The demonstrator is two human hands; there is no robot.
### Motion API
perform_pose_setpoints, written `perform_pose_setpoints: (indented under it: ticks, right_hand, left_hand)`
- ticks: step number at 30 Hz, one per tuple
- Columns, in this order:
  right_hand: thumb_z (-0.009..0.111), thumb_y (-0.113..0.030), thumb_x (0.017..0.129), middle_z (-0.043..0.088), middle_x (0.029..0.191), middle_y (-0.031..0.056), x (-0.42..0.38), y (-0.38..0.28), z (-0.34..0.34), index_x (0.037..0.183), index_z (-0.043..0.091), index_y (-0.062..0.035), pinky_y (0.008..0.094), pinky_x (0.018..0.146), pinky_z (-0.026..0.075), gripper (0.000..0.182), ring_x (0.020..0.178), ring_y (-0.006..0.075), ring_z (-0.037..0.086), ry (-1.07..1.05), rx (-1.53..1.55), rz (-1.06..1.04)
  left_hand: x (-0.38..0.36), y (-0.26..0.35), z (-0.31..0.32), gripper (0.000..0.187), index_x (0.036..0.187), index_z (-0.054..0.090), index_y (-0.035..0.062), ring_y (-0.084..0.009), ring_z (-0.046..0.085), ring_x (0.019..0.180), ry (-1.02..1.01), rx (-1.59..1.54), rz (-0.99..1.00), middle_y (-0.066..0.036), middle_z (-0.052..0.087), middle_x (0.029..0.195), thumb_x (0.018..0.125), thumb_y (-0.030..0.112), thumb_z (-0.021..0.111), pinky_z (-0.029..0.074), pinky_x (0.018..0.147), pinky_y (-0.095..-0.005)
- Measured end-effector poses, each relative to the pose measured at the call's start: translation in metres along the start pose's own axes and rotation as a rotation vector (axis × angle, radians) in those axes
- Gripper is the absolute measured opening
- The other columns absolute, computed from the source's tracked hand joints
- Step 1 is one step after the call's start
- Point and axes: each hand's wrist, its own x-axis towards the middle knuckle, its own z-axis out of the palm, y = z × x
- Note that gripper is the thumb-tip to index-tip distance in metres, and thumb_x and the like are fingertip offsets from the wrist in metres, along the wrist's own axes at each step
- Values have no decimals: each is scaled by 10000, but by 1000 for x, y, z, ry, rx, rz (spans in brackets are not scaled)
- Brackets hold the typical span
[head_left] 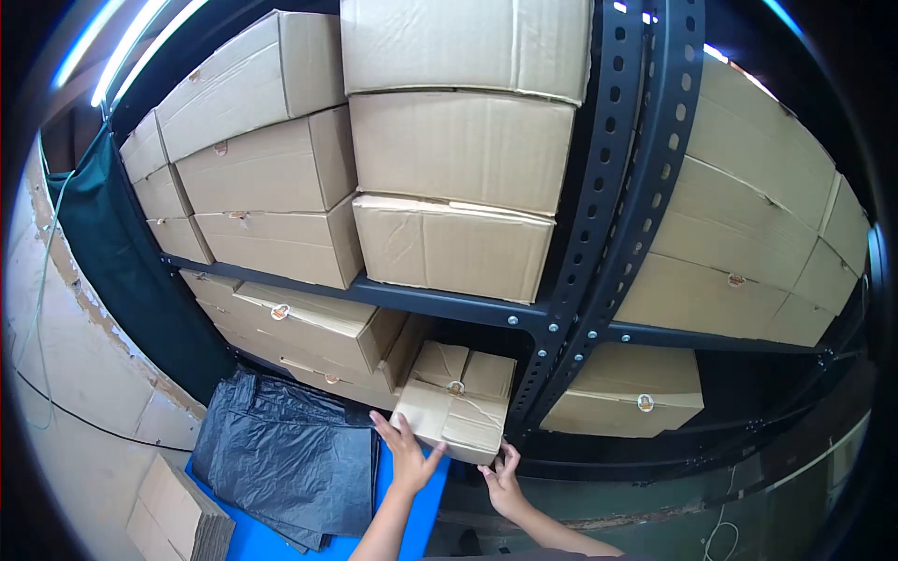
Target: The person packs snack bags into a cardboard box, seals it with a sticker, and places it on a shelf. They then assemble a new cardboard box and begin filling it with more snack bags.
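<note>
A cardboard box (454, 402) with a round sticker and a string across it sits at the front of the lower shelf, jutting out past its edge. My left hand (409, 455) is at the box's lower left corner, with its fingers spread. At the lower right corner is my right hand (503, 479), its fingers bent and apart close to the box's underside. Some fingertips are hidden by the box, so how firmly it is touched cannot be made out.
Stacked cartons (463, 150) fill the upper shelf (440, 304). Perforated metal posts (608, 206) stand right of the box. Black plastic bags (290, 458) lie on a blue surface (412, 514). Flattened cardboard (178, 514) is at lower left.
</note>
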Motion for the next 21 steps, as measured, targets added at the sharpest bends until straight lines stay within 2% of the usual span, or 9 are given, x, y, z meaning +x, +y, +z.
perform_pose_setpoints:
  ticks: [2, 4, 6, 7, 8, 10, 14, 16, 21]
  right_hand:
    - [400, 58, 939, 104, 1478, 148, 11, 9, -7, 1424, -16, -98, 425, 1067, 350, 658, 1423, 299, 147, 18, -142, -75]
    - [435, 67, 922, 135, 1454, 155, 21, -9, -6, 1457, 10, -99, 420, 1080, 332, 703, 1418, 304, 151, 57, -25, 6]
    - [481, 56, 905, 217, 1383, 164, 23, -21, -10, 1487, 78, -99, 412, 1062, 360, 724, 1348, 308, 273, 69, -418, -12]
    - [521, 32, 892, 295, 1284, 168, 22, -27, -11, 1493, 151, -94, 402, 1022, 401, 717, 1219, 297, 390, 115, -587, 22]
    - [521, 32, 892, 295, 1284, 168, 20, -28, -11, 1493, 151, -94, 402, 1022, 401, 717, 1219, 297, 390, 119, -594, 22]
    - [558, -6, 875, 350, 1158, 166, 17, -29, -9, 1497, 150, -59, 358, 905, 413, 745, 1049, 270, 429, 150, -624, -23]
    - [535, 5, 875, 367, 1204, 197, 9, -35, -6, 1492, 221, -77, 391, 963, 378, 697, 1079, 303, 446, 101, -680, -54]
    - [537, 0, 874, 380, 1240, 211, 6, -36, -4, 1482, 271, -87, 414, 985, 365, 670, 1120, 331, 441, 110, -672, -74]
    - [554, -63, 889, 413, 1251, 200, -3, -50, -6, 1476, 298, -110, 425, 1033, 327, 642, 1172, 350, 418, 105, -740, -94]
  left_hand:
    - [-14, 5, 10, 1080, 1512, -100, 173, -528, -140, 1384, -184, 159, -1, -351, -206, 1479, 819, 515, 653, -10, 1107, -608]
    - [-24, 17, 26, 1081, 1511, -39, 87, -541, -133, 1378, -298, 195, -24, -386, -147, 1474, 812, 525, 661, -12, 1096, -626]
    - [-32, 21, 43, 995, 1509, 66, 61, -547, -98, 1382, -376, 167, -67, -407, -94, 1469, 834, 522, 634, 22, 1099, -629]
    - [-36, 21, 48, 995, 1509, 66, 61, -547, -98, 1382, -384, 158, -73, -407, -94, 1469, 834, 522, 634, 22, 1099, -629]
    - [-35, 22, 52, 971, 1508, 74, 61, -549, -80, 1383, -380, 125, -83, -401, -83, 1474, 840, 481, 639, 39, 1100, -627]
    - [-28, 21, 60, 948, 1508, 82, 60, -550, -61, 1385, -375, 90, -88, -396, -73, 1478, 845, 441, 644, 56, 1101, -624]
    - [-12, 21, 71, 877, 1514, 109, 99, -543, -14, 1390, -461, 139, -110, -336, -63, 1511, 848, 298, 642, 76, 1097, -639]
    - [-9, 30, 74, 869, 1520, 118, 151, -536, -26, 1393, -604, 300, -120, -296, -89, 1529, 841, 293, 642, 65, 1080, -671]
    - [-15, 34, 77, 886, 1525, 100, 191, -528, -42, 1397, -610, 281, -168, -262, -113, 1540, 836, 328, 639, 49, 1062, -696]
